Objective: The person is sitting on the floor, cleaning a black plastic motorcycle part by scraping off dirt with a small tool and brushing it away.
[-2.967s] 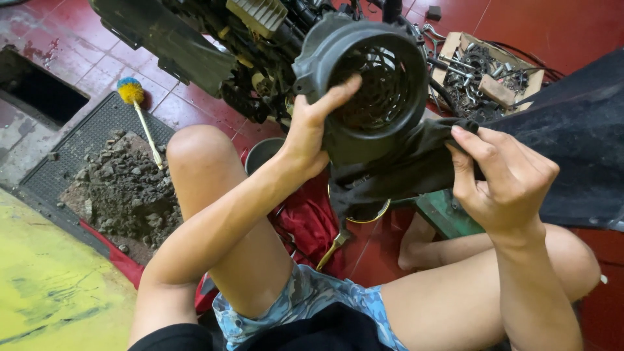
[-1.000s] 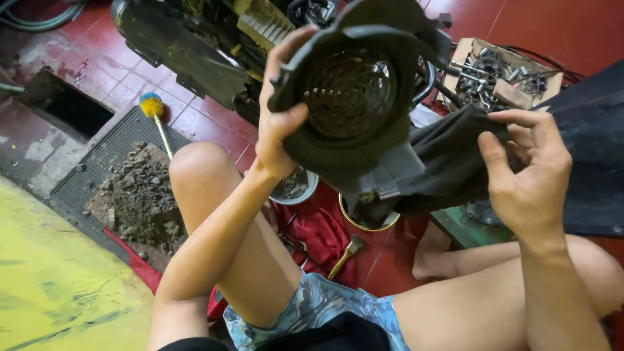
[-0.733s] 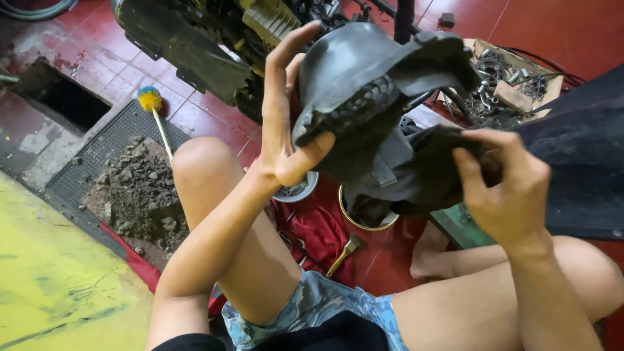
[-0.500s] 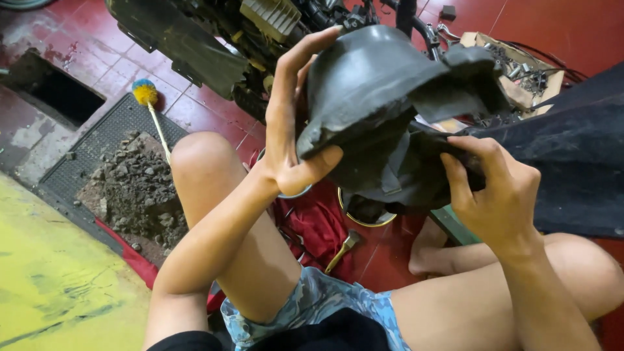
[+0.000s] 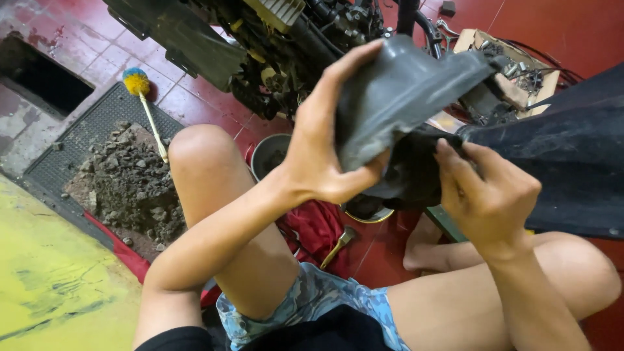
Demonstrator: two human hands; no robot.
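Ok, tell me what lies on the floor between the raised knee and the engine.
In the head view, a round metal bowl sits on the red tiles between the knee and the engine.

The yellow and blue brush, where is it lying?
The brush lies on the floor at upper left, its handle reaching onto the rubble pile on the dark mat.

I see little room ahead: the engine block [image 5: 286, 45] crowds close behind the black plastic cover [image 5: 403, 91]. Below, a metal bowl [image 5: 270, 153] and red rag [image 5: 318, 227] fill the floor between my knees.
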